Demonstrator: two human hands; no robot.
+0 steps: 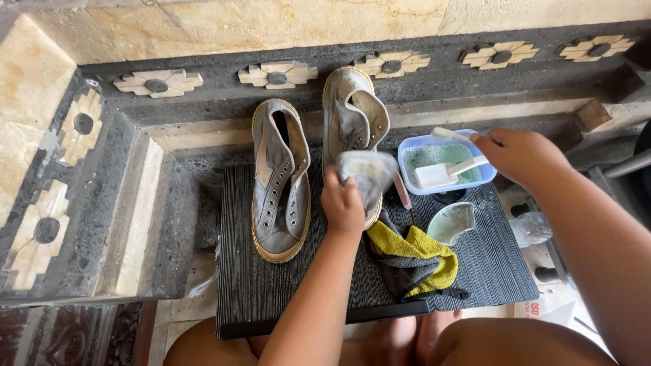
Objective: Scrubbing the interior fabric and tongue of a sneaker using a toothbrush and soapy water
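**Two grey shoes on a ribbed mat, hands at cloth and brush**

The right-hand shoe (352, 118) is shown lying lengthwise, toe pointing away, with a pale cloth (369, 173) pressed against its side by the left hand (342, 203), whose grip is closed on the cloth. To its right, a white brush (451, 169) is held over the blue tub (444, 163) by the right hand (519, 152), fingers closed on the handle. The second shoe (279, 179) lies parallel, just left. A yellow rag (413, 254) rests on the surface (251, 278).

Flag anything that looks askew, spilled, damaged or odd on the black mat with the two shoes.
Little stands out. Both grey shoes have no laces, so their eyelets sit empty. The right-hand shoe lies past the mat's far edge while the left hand presses a cloth on it. A yellow-grey rag lies crumpled. No spill shows.
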